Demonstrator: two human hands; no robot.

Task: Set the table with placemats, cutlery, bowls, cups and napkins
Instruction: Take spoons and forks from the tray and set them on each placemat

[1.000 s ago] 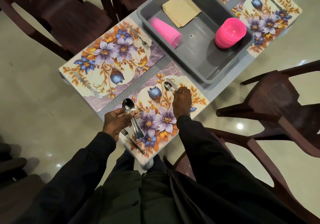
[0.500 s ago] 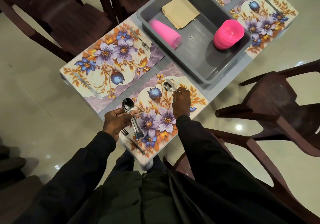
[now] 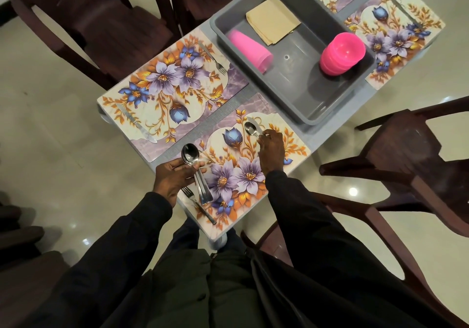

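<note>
With our right hand (image 3: 270, 150) we pinch the handle of a single steel spoon (image 3: 251, 128). The fingertips are narrow and curled on it. The spoon's bowl lies on the far right part of the near floral placemat (image 3: 291, 147), just beside a steel table knife (image 3: 251, 119). We judge that we are laying it along the knife, so that this place has its cutlery on the usual side.

Our left hand (image 3: 175, 175) grips a bundle of steel spoons (image 3: 191, 153), with the fingers wrapped around the handles and the bowls pointing away. It serves as a store close to the work, so the right hand can take one spoon at a time. A steel fork (image 3: 198, 204) lies at the left edge of the same placemat, near the bundle's handles. We cannot tell if they touch.

On the second floral placemat (image 3: 165, 94) we see no spoon. The grey plastic tub (image 3: 317, 104) in the middle holds pink plastic cups (image 3: 250, 49) lying on their side, stacked pink bowls (image 3: 341, 53) and folded beige napkins (image 3: 272, 20). These steps are not yet done.
</note>
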